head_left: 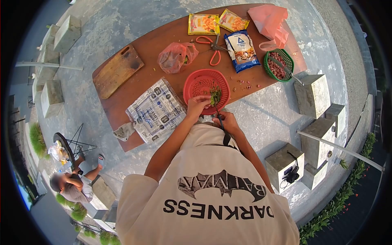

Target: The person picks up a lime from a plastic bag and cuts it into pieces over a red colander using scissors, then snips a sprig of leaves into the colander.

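Note:
A red plastic basket (195, 83) sits at the near edge of the brown table, with green leaves (215, 93) inside on its right. My left hand (198, 104) is over the basket's near rim, its fingers closed together beside the leaves; whether it pinches a stem is too small to tell. Just right of it, my right hand (227, 121) is closed round the dark handle of a knife (218, 112), whose tip points at the leaves. To the left of the basket lies a printed plastic-wrapped packet (157, 108). Small reddish peelings are scattered on the table to the right.
The table (143, 85) also holds a wooden cutting board (119, 72), a pink bag (176, 57), red-handled scissors (213, 49), yellow packets (203, 24), a blue packet (241, 50), and a green basket (278, 65) with a knife. Concrete blocks stand right; a person (75, 185) sits lower left.

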`<state>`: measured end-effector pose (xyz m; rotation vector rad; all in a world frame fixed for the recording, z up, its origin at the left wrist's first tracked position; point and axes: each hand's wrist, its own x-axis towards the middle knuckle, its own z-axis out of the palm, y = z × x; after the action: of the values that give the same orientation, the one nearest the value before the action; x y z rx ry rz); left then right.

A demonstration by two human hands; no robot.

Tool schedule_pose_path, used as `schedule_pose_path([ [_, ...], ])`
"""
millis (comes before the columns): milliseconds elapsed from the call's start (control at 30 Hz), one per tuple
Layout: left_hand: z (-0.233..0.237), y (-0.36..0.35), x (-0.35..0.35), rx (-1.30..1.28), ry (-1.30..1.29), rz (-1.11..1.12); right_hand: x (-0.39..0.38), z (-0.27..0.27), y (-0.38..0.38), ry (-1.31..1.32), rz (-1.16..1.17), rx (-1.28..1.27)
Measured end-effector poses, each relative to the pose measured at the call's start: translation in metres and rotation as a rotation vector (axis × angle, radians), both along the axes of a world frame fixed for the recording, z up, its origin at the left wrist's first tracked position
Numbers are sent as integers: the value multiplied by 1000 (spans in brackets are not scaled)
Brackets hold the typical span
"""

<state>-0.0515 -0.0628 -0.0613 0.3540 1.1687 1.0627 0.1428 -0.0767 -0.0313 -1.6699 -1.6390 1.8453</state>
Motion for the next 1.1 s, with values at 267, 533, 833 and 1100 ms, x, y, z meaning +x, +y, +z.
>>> schedule_pose_path([
  [267, -1, 0, 1, -11, -24, 58, -1, -7, -2, 79, -50, -25],
  [533, -3, 0, -2, -17, -33, 64, -3, -2, -3, 119, -55, -84],
  [833, 0, 1, -1, -50, -41, 42, 1, -9, -2, 74, -11, -6],
  [1100, -1, 1, -1, -44, -75, 89, -3, -12, -3, 106, -54, -41],
])
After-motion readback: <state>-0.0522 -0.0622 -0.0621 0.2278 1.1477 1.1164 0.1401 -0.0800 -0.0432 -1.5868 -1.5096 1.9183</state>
